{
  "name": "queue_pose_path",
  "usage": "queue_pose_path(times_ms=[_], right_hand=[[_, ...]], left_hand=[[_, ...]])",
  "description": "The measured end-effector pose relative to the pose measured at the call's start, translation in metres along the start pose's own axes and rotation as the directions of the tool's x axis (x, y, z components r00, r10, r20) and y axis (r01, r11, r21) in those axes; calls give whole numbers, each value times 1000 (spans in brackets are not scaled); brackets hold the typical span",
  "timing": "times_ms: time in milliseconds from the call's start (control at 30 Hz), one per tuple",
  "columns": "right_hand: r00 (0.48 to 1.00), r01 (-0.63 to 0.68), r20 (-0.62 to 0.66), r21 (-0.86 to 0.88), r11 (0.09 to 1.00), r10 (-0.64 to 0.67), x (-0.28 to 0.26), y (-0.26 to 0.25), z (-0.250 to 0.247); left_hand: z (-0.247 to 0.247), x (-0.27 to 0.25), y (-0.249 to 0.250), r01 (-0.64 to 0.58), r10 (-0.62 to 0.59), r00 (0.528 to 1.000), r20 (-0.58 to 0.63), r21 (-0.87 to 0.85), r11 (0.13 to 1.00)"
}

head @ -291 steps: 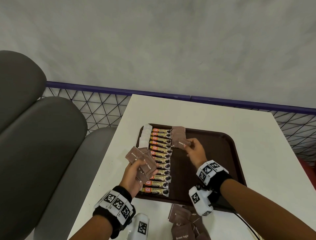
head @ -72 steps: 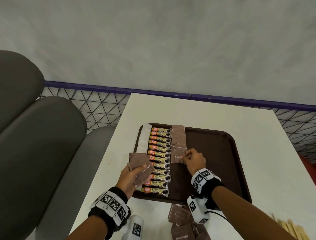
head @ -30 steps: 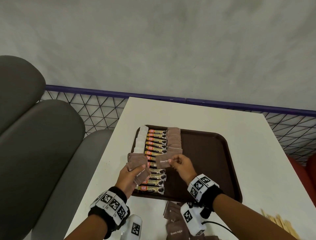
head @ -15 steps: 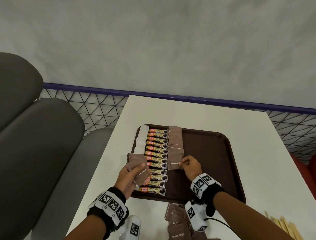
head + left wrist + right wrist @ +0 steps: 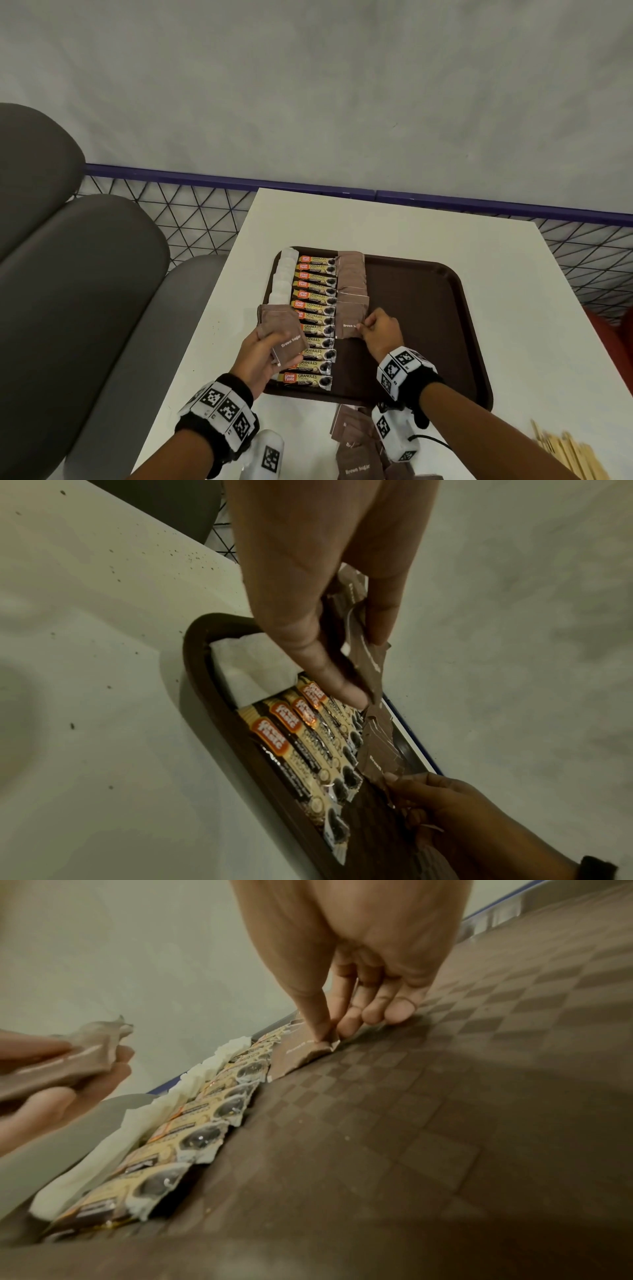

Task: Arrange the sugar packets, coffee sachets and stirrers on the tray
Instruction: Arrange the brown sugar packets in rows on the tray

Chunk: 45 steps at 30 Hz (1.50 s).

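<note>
A dark brown tray (image 5: 428, 308) on the white table holds a column of white packets (image 5: 282, 277), a column of coffee sachets (image 5: 313, 308) and a column of brown sugar packets (image 5: 351, 284). My left hand (image 5: 263, 353) grips a fanned stack of brown sugar packets (image 5: 282, 330) over the tray's left edge. My right hand (image 5: 378, 330) pinches the right edge of one brown sugar packet (image 5: 347, 323) that lies on the tray at the near end of the brown column. In the right wrist view, thumb and fingers (image 5: 322, 1026) pinch that packet (image 5: 298, 1053) against the tray.
Loose brown sugar packets (image 5: 354, 445) lie on the table in front of the tray. Wooden stirrers (image 5: 568, 455) lie at the near right. Grey seat cushions (image 5: 78, 291) stand to the left, and a mesh railing (image 5: 205, 212) runs behind the table.
My right hand took a packet from the left hand's stack and brought it down onto the tray under the brown column. The column has grown toward me over the earlier frames.
</note>
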State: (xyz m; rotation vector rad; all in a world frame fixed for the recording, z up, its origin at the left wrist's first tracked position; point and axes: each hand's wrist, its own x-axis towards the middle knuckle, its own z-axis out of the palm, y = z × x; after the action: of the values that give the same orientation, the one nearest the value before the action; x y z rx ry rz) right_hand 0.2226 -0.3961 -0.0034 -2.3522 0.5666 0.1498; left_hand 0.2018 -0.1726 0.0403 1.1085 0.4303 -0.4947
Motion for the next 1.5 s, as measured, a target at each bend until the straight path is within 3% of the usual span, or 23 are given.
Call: queue_pose_path(times_ms=[267,433,600,733,800,1000,1167,1500], right_hand=[[999,37,-29,-14,999,-37,-2,-3,-2],[987,151,-49,11,988,-151,-14,-12,-5],[943,278,85,330,902,-322,-36,-33,6],[859,215,300,524,824,-415,-56,-48,12],[834,181,334,588,789,-440,-60,-48,16],[904,46,311,613,789,-294,-56,-32,10],[986,-16,149,558,830,-81,-33,-4,-1],[994,-78,87,207,975,61,-9,20,6]], left_hand=[[4,-7,2,-72,77,996,-55,96,993],[4,-13,3,-106,110,993,-44,80,991],[6,-14,-1,-117,120,992,-30,90,989],[10,-17,-5,-129,129,992,13,124,984],[11,-18,-5,-119,117,993,28,99,988],[8,-15,-9,-59,59,998,13,32,998],[2,-12,-9,-45,45,999,-12,-5,999],[0,-6,-8,6,-7,1000,-17,-49,999]])
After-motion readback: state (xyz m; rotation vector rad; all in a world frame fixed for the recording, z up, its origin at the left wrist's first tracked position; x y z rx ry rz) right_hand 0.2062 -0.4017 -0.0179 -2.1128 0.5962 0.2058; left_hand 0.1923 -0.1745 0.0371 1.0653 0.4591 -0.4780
